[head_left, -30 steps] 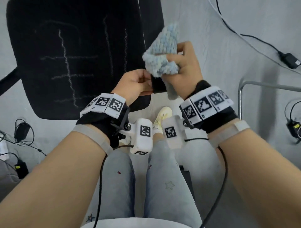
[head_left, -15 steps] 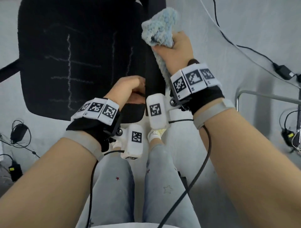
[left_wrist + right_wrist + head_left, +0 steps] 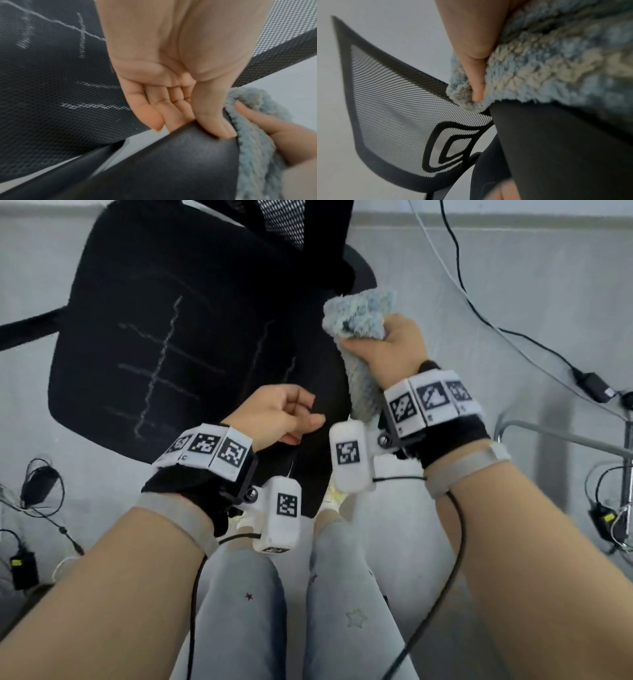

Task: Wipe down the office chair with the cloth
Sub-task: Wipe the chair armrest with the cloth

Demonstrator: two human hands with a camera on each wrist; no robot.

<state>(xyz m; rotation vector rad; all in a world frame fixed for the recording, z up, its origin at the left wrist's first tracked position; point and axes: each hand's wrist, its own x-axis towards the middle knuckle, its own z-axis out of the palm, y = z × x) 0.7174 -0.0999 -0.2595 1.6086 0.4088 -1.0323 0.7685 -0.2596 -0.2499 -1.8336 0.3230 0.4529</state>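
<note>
The black office chair, with its mesh seat [image 3: 164, 344], stands in front of me, its backrest [image 3: 399, 115] showing in the right wrist view. Its right armrest [image 3: 322, 412] runs toward me. My right hand [image 3: 383, 350] grips a fluffy light-blue cloth [image 3: 359, 313] wrapped over the armrest [image 3: 556, 148], thumb [image 3: 476, 70] pressed into the pile. My left hand [image 3: 284, 416] holds the armrest's near end [image 3: 171, 155], thumb on top and fingers [image 3: 154, 116] curled under its edge. The cloth [image 3: 254, 142] lies right beside that thumb.
Grey floor all round. Cables and power adapters [image 3: 592, 385] lie at the right and at the left [image 3: 37, 481]. A metal frame [image 3: 555, 436] stands at the right. One chair base leg [image 3: 27, 330] sticks out left. My legs [image 3: 246, 611] are below.
My right hand has slid the cloth along the armrest, away from my left hand toward the backrest. The left hand has stayed at the armrest's near end.
</note>
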